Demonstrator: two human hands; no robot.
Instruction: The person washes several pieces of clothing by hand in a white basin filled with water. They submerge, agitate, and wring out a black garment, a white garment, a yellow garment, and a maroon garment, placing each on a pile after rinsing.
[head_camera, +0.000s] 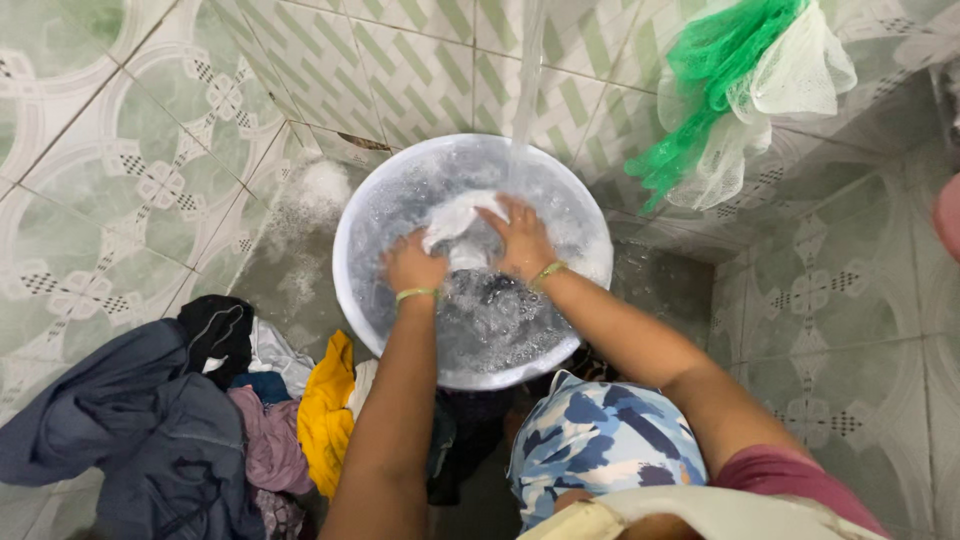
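A round white basin (350, 225) full of foamy water sits on the tiled floor. A white cloth (455, 218) lies half sunk in the water at the basin's middle. My left hand (412, 265) grips the cloth's near side. My right hand (518, 238) presses on the cloth from the right, fingers curled over it. Each wrist wears a thin yellow-green band. A stream of water (525, 90) falls from above into the basin just beyond my right hand.
A heap of clothes lies at the lower left: dark blue garments (130, 420), a black piece (215, 335), a yellow one (325, 410), a mauve one (268, 440). Green and white netting (745, 85) hangs at the upper right. Soap foam (315, 190) lies left of the basin.
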